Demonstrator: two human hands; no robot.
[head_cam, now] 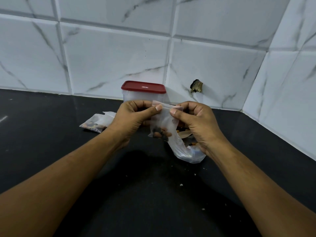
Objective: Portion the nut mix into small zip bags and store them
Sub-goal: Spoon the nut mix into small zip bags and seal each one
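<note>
Both forearms, left forearm [59, 182] and right forearm [256, 177], enter from the bottom corners and converge toward centre, raised above the black counter [51, 142]. Left hand [131, 117]: thumb and curled fingers pinch the top left of the small zip bag [164, 119] at its seal strip, thumbnail facing the camera. Right hand [195, 120]: same pinch on the top right of the strip, thumb in front, fingers curled behind. The two thumbs lie close together along the strip. The bag hangs upright between the hands, clear of the counter, with nuts [161, 133] settled in its bottom. Directly behind and below it a larger clear plastic bag [186, 153] lies on the counter, partly hidden by the right hand; nuts show in it. Left of the left hand, filled small bags [95, 123] lie on the counter. Behind the hands a red-lidded container [143, 90] stands against the marbled tile wall [111, 57].
</note>
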